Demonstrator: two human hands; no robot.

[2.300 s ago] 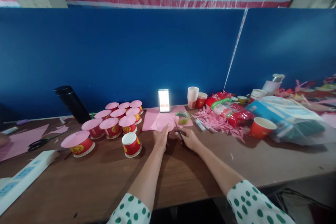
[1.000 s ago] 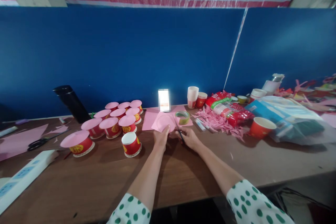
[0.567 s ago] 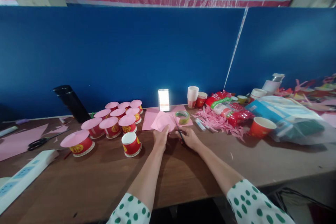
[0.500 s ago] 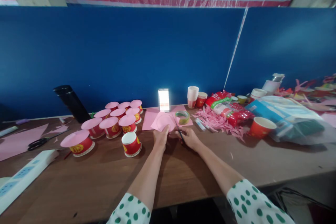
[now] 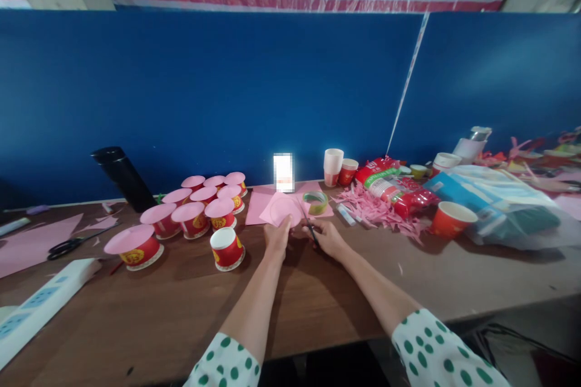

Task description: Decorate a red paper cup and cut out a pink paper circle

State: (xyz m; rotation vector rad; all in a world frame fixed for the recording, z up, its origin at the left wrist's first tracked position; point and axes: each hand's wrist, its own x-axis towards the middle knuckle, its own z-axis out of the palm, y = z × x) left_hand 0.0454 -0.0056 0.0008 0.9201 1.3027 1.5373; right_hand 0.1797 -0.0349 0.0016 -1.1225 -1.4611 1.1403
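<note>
My left hand [image 5: 278, 237] is closed on a piece of pink paper [image 5: 282, 210] that bears a drawn circle, thumb on top. Beside its right edge, my right hand [image 5: 330, 240] grips a pair of scissors [image 5: 311, 228], blades pointing away from me along the paper. Behind lie larger pink sheets [image 5: 256, 205] and a roll of tape [image 5: 315, 201]. To the left of my left hand stands a red paper cup [image 5: 227, 250] with a white end up. Several more red cups, topped with pink discs [image 5: 189, 213], are grouped farther left.
A black bottle [image 5: 123, 178], another pair of scissors [image 5: 68, 248] and a white power strip [image 5: 48, 302] are on the left. Rightward are stacked cups [image 5: 333, 167], pink paper shreds [image 5: 376, 208], a red packet [image 5: 394, 187], an orange cup [image 5: 452, 220] and a plastic bag [image 5: 503, 208].
Both hands stay almost in place. The scissors and the pink paper have shifted only very slightly.
</note>
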